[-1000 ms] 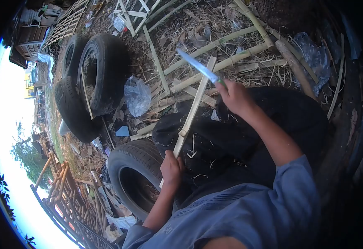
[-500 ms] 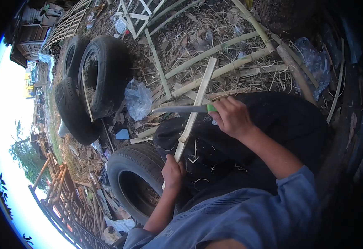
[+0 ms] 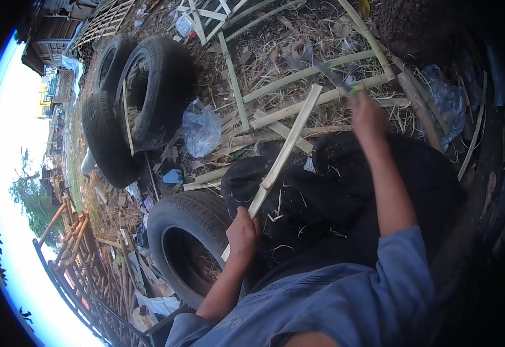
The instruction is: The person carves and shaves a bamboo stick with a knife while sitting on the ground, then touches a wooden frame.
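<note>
My left hand [image 3: 242, 236] is wrapped round the lower part of a pale bamboo strip [image 3: 290, 142], which slants up and to the right across my dark-trousered legs. A raised joint shows on the strip a little above my fingers. In my right hand [image 3: 370, 120] is a knife with a green handle [image 3: 353, 91]. Its blade [image 3: 327, 72] is smeared by motion and points up and left, past the strip's far end and apart from it. Thin pale shavings [image 3: 275, 217] lie on the trousers.
A tyre [image 3: 191, 243] lies beside my left arm, and several more tyres [image 3: 154, 98] are piled further off. Bamboo poles [image 3: 310, 104] and strips lie on the straw-strewn ground ahead. Clear plastic bags [image 3: 201, 128] lie about. A bamboo stack [image 3: 79, 254] stands at the lower left.
My right hand has lifted the knife off the bamboo strip and carried it forward and to the right. My left hand keeps its hold on the strip. The view has shifted slightly.
</note>
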The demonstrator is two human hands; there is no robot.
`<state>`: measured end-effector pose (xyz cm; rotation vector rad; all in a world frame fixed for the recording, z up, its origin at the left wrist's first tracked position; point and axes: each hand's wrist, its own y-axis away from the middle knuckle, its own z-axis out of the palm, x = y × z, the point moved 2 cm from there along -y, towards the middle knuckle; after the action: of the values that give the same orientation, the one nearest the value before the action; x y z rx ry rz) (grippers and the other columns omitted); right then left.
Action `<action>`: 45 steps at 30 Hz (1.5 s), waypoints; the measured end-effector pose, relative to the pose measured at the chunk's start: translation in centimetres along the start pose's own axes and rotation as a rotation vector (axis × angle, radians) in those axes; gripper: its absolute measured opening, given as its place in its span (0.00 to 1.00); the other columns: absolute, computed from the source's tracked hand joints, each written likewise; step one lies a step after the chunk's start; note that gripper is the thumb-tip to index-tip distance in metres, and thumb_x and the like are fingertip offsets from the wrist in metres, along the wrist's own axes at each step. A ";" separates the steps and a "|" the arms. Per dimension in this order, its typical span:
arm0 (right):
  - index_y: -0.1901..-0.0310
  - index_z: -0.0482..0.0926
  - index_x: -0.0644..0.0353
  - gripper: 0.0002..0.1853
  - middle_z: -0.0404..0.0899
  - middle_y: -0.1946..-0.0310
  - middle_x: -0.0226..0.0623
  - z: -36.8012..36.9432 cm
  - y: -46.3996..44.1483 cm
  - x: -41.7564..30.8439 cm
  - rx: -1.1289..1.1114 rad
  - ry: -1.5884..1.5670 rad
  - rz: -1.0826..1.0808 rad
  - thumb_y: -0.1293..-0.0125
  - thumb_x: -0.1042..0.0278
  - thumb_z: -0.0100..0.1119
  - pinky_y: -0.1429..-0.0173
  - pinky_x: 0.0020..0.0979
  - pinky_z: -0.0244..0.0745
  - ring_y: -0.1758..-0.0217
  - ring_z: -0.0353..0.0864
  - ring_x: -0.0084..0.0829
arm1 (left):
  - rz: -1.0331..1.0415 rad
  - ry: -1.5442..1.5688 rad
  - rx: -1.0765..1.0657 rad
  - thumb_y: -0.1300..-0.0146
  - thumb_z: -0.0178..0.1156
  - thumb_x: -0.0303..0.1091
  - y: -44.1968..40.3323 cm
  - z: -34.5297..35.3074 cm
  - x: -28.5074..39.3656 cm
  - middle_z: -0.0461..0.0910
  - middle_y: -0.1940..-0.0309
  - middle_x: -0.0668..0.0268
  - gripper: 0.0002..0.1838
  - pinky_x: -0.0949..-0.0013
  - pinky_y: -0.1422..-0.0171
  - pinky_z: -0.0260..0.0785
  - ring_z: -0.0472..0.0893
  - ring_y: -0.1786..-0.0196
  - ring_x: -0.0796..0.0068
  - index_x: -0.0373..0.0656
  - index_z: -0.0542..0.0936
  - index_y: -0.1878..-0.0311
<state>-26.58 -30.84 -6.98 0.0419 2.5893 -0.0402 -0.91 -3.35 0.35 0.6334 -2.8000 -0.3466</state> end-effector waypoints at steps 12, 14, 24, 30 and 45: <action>0.63 0.75 0.59 0.18 0.81 0.74 0.45 2.1 5.5 -2.6 -0.094 -0.193 -0.424 0.31 0.50 0.52 0.67 0.48 0.76 0.70 0.82 0.49 | 0.068 -0.022 0.002 0.37 0.55 0.34 0.2 -0.3 0.0 0.78 0.72 0.43 0.14 0.45 0.64 0.70 0.79 0.68 0.39 0.35 0.63 0.56; 0.63 0.76 0.59 0.21 0.81 0.73 0.47 1.7 -0.2 2.3 -0.098 -0.052 -0.086 0.29 0.47 0.47 0.64 0.49 0.76 0.67 0.82 0.51 | 0.060 0.026 -0.007 0.37 0.54 0.32 0.9 0.0 -0.7 0.77 0.73 0.43 0.14 0.45 0.64 0.69 0.78 0.67 0.38 0.36 0.63 0.56; 0.69 0.73 0.57 0.21 0.78 0.79 0.41 0.5 5.7 -4.7 -0.030 -0.317 -0.638 0.34 0.45 0.55 0.70 0.44 0.75 0.73 0.81 0.46 | 0.115 -0.009 -0.028 0.35 0.54 0.34 -0.7 -0.3 -0.7 0.78 0.73 0.43 0.14 0.44 0.64 0.70 0.79 0.67 0.39 0.35 0.64 0.56; 0.71 0.74 0.57 0.22 0.79 0.77 0.41 1.2 2.6 -2.4 0.024 -0.164 -0.386 0.34 0.44 0.54 0.70 0.45 0.74 0.71 0.82 0.46 | 0.088 -0.026 -0.027 0.34 0.53 0.40 -1.0 -0.4 -0.1 0.79 0.72 0.44 0.16 0.43 0.62 0.70 0.79 0.66 0.39 0.36 0.64 0.56; 0.65 0.77 0.69 0.23 0.76 0.79 0.40 -12.6 2.4 -1.4 -0.051 -0.451 -0.297 0.30 0.51 0.55 0.63 0.36 0.68 0.72 0.74 0.32 | 0.004 0.093 -0.154 0.35 0.53 0.47 -1.4 -4.0 0.4 0.81 0.66 0.46 0.19 0.47 0.54 0.71 0.80 0.58 0.44 0.38 0.73 0.56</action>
<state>-31.94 -28.00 4.43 -0.3333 2.1239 -0.0819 0.44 -5.46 3.78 0.5932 -2.6547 -0.5129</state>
